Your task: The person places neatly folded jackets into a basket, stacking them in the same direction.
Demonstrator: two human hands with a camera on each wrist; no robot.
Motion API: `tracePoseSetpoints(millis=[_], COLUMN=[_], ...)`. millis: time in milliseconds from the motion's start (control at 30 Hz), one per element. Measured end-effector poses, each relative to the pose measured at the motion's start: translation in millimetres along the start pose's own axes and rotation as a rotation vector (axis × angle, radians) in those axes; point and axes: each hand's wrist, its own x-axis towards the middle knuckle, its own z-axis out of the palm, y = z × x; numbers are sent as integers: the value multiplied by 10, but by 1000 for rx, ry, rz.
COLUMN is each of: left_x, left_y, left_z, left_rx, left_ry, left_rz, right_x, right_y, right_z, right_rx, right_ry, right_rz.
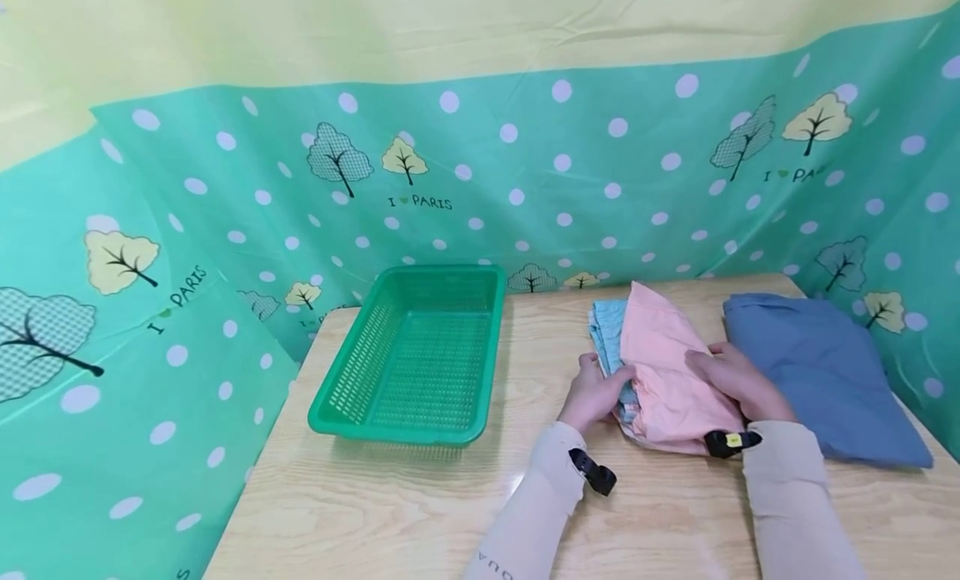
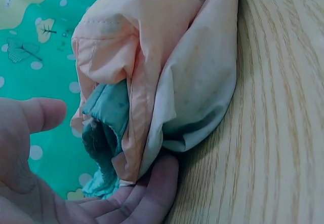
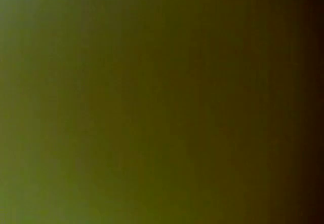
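A folded pink garment (image 1: 667,372) lies on the table between my hands, with light blue cloth (image 1: 609,326) showing along its left side. My left hand (image 1: 596,394) is at the left edge of the bundle. In the left wrist view, its fingers (image 2: 159,183) reach under the lower edge of the cloth, and the thumb stands apart from the fingers. Stitched seams and a teal gathered part (image 2: 109,112) show there too. My right hand (image 1: 738,382) holds the garment's right side, thumb on top; its other fingers are partly hidden. The right wrist view is dark and blurred.
A green plastic basket (image 1: 487,388) stands on the left of the wooden table (image 1: 360,513). A folded dark blue cloth (image 1: 825,380) lies at the right, close beside my right hand. A patterned teal curtain (image 1: 525,188) surrounds the table's back and sides.
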Motion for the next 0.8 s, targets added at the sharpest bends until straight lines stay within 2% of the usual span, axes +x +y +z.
tracePoseSetpoints(millis=[167, 333, 433, 633, 800], left_x=[37, 75, 104, 197, 254], left_y=[13, 50, 53, -24, -58], left_z=[1, 3, -12, -101, -223], left_rx=[1, 31, 1, -79, -88], left_ry=[-12, 29, 53, 54, 53], left_rz=[-9, -4, -4, -33, -43], right_x=[40, 58, 68, 101, 135], right_y=[-21, -71, -112, -168, -235], right_z=[3, 42, 91, 200, 273], right_rx=[-14, 21, 48, 161, 317], right_ry=[-14, -41, -70, -145, -283], right_rz=[16, -4, -27, -67, -132])
